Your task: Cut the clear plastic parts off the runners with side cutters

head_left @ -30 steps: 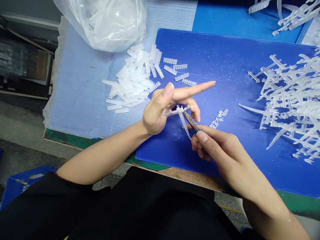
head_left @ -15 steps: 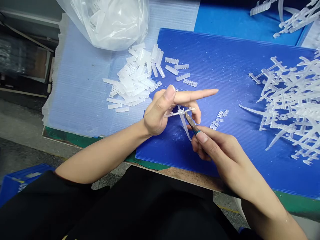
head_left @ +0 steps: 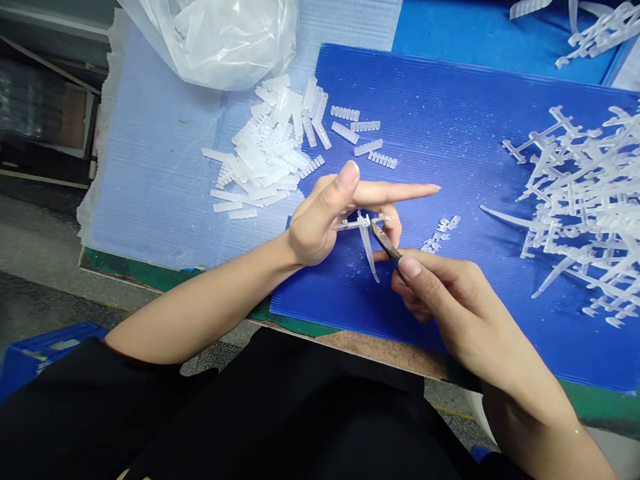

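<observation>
Left hand (head_left: 320, 220) pinching a clear plastic runner (head_left: 363, 227) between thumb and bent fingers, forefinger stretched out to the right. Right hand (head_left: 445, 287) close beside it, clamped on small side cutters (head_left: 386, 243), their tips right at the runner's crosspiece. Both hands above a blue corrugated plastic sheet (head_left: 450, 127). Comb-like moulded strips (head_left: 265, 150) heaped far left, tangled runners (head_left: 575, 193) to the right, a clear plastic bag (head_left: 215, 40) beyond the strips.
</observation>
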`<action>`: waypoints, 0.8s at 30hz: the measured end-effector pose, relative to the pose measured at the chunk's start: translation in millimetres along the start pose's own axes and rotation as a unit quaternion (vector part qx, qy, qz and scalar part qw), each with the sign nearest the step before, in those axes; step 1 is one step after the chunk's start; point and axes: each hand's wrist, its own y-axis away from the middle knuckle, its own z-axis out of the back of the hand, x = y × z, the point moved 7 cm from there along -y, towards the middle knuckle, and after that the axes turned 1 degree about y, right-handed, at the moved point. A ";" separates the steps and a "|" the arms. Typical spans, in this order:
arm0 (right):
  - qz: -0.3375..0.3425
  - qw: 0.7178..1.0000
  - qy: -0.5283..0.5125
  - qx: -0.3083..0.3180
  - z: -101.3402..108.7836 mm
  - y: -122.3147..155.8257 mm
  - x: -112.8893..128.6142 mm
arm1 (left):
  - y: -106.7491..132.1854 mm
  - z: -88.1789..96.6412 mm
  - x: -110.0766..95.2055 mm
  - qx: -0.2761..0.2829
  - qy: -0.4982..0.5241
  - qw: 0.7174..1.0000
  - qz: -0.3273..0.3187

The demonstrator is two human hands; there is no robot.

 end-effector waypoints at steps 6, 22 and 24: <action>0.010 0.999 0.017 -0.043 4.5 -4.1 0.2 | -7.5 1.7 10.9 -0.009 0.001 0.999 0.031; 0.158 0.962 -0.002 -0.221 15.7 11.6 28.7 | -8.0 -22.7 -41.3 -0.023 0.023 0.992 -0.118; 0.150 0.966 0.002 -0.210 22.7 31.7 25.1 | -4.1 -21.5 -58.8 -0.029 -0.028 0.988 -0.147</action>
